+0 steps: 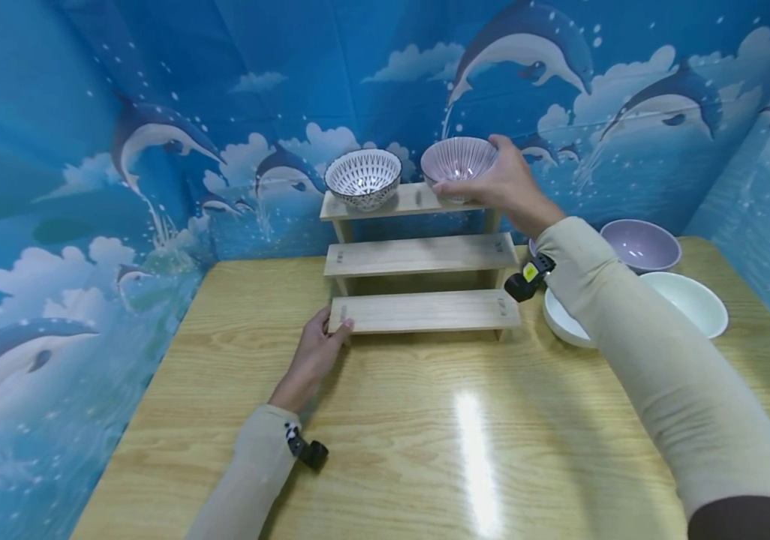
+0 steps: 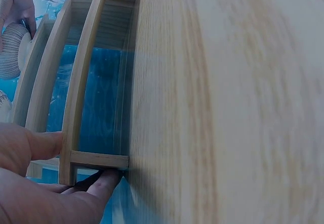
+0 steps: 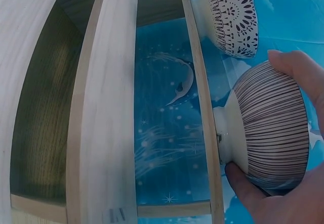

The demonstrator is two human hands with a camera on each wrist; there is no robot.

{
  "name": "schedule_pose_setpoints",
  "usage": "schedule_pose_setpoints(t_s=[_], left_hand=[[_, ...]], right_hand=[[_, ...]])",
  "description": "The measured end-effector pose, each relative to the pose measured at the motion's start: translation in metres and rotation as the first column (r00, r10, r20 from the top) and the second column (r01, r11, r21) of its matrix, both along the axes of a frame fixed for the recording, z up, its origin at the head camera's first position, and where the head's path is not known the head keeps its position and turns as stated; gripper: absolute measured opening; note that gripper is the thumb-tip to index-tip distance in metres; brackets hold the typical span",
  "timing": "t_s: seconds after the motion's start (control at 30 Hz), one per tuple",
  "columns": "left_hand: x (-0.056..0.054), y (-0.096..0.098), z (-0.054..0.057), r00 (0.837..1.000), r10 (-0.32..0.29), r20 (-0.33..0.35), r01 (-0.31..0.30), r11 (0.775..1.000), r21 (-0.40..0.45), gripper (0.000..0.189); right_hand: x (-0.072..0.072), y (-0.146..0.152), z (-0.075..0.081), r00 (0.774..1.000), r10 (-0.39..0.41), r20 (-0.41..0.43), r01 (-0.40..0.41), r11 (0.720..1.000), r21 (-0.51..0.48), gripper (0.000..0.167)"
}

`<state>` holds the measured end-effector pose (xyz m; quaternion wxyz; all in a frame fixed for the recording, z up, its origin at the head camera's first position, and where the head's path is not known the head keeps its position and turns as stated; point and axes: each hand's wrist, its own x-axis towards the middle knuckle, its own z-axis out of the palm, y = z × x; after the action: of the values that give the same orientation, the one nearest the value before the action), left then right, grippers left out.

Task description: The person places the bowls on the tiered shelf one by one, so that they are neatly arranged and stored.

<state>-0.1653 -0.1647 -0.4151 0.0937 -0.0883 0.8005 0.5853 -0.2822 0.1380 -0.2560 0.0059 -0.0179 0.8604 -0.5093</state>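
Note:
A striped bowl [image 1: 458, 161] is at the right end of the top step of a three-step wooden rack [image 1: 422, 253]. My right hand [image 1: 508, 184] grips it by the side, thumb and fingers around its wall. In the right wrist view the bowl's foot [image 3: 223, 135] is at the top board, seemingly touching it. Left of it on the same step sits a black-and-white patterned bowl [image 1: 363, 178]. My left hand [image 1: 316, 346] holds the left end of the lowest step, thumb on top; in the left wrist view fingers [image 2: 104, 186] reach under that end.
On the table [image 1: 385, 420], right of the rack, stand a purple bowl [image 1: 642, 245], a pale green-white bowl [image 1: 689, 304] and a white dish [image 1: 563, 319], the latter partly hidden by my right sleeve. A dolphin-print cloth [image 1: 331, 67] hangs behind the rack.

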Motion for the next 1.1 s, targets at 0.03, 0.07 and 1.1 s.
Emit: schedule_pose_setpoints(t_s=[0.03, 0.07, 1.1], left_hand=[[0.0, 0.0, 0.0, 1.0, 0.002, 0.0, -0.002, 1.0, -0.002, 0.065], [0.0, 0.0, 0.0, 1.0, 0.003, 0.0, -0.003, 1.0, -0.004, 0.065], [0.001, 0.0, -0.001, 1.0, 0.005, 0.001, -0.005, 1.0, -0.02, 0.066]], right_hand=[[-0.001, 0.0, 0.0, 1.0, -0.005, 0.004, 0.005, 1.0, 0.002, 0.129], [-0.001, 0.0, 0.0, 1.0, -0.01, 0.005, 0.01, 1.0, 0.002, 0.129], [0.038, 0.042, 0.011, 0.999, -0.021, 0.033, 0.022, 0.999, -0.038, 0.124]])
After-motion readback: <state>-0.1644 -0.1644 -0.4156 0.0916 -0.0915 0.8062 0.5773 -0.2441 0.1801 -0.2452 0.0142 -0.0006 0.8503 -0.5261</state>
